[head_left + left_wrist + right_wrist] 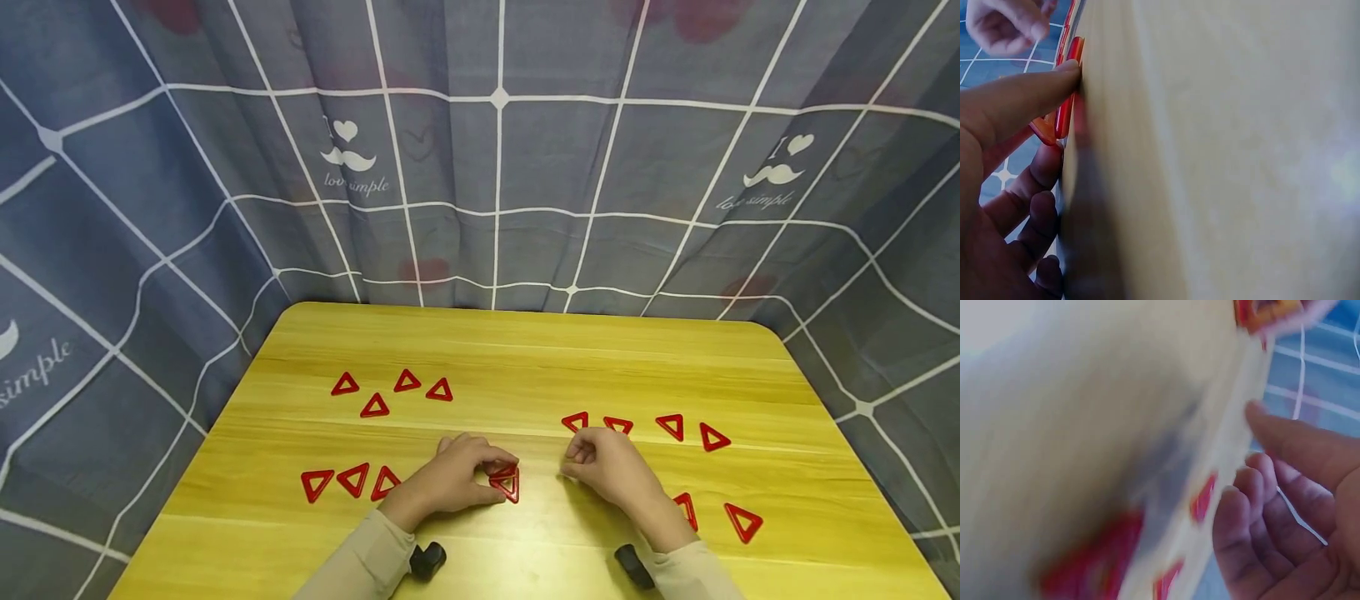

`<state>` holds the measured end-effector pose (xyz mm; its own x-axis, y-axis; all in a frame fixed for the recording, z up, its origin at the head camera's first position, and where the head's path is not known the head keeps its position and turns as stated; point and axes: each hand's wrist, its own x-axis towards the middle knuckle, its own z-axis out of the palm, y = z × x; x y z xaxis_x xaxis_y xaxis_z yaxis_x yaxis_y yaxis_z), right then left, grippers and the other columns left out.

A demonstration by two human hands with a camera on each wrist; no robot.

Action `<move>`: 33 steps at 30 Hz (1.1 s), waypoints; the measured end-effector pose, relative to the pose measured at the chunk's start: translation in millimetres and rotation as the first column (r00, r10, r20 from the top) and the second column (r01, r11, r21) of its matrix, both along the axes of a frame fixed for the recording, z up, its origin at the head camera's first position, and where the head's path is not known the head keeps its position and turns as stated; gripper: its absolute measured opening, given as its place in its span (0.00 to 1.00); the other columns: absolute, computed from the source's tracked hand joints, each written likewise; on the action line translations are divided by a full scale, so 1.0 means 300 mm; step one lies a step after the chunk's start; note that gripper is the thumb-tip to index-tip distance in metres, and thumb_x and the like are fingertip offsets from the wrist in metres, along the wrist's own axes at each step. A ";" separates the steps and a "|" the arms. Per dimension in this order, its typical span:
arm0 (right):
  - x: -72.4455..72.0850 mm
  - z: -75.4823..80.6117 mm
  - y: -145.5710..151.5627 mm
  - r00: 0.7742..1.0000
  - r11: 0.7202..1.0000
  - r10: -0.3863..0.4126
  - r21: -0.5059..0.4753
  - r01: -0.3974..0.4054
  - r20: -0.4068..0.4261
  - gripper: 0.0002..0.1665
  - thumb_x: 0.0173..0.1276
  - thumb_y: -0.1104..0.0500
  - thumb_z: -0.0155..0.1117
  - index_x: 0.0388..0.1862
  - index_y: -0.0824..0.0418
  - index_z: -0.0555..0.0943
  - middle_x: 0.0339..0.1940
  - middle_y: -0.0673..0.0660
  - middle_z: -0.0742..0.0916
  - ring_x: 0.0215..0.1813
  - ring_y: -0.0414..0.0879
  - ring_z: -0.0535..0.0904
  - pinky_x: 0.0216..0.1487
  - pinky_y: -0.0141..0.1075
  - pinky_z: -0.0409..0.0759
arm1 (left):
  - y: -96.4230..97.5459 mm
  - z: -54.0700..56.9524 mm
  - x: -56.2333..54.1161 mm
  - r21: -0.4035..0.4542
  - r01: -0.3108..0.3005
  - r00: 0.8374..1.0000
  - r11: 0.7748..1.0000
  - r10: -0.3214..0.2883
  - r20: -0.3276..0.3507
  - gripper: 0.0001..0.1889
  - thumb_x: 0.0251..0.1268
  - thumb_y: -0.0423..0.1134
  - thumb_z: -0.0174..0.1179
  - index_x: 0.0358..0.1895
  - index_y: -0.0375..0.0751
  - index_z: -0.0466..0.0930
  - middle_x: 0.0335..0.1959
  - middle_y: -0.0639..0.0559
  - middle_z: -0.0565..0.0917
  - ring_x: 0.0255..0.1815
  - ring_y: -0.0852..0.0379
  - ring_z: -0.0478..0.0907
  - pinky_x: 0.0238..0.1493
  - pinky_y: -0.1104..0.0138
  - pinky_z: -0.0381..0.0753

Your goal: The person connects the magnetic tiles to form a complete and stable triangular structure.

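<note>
My left hand (457, 475) pinches at a pair of hollow red plastic triangles near the middle of the table. Its thumb presses on one triangle (1063, 122), while a second triangle (1043, 131) leans at an angle against it on the side toward the fingers. From the head view the two overlap, with part of the upper one (504, 472) behind the index finger. My right hand (611, 467) hovers over the table to their right, fingers loosely curled and thumb apart. Nothing is between its fingers (1250, 487).
More red triangles lie flat on the wooden table (525, 358): a group at the back left (345, 392), a row at the front left (317, 473), and several on the right (704, 437). A grid-patterned curtain (435, 167) hangs behind the table.
</note>
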<state>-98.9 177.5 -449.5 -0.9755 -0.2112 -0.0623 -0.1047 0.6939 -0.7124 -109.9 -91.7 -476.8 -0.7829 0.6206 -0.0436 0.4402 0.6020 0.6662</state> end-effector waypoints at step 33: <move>0.075 -0.028 0.245 0.985 0.998 0.066 0.000 -0.067 0.160 0.24 0.42 0.59 0.88 0.38 0.59 0.85 0.32 0.52 0.78 0.36 0.48 0.69 0.35 0.36 0.71 | -0.002 -0.021 -0.005 0.033 -0.011 1.000 0.999 0.010 0.021 0.24 0.59 0.48 0.74 0.60 0.57 0.84 0.37 0.68 0.77 0.43 0.63 0.68 0.48 0.58 0.56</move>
<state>-76.4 251.1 -457.9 -0.9364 -0.2748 -0.2180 -0.0360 0.6934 -0.7197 -111.3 -92.2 -483.1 -0.7887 0.6135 -0.0395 0.4196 0.5842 0.6947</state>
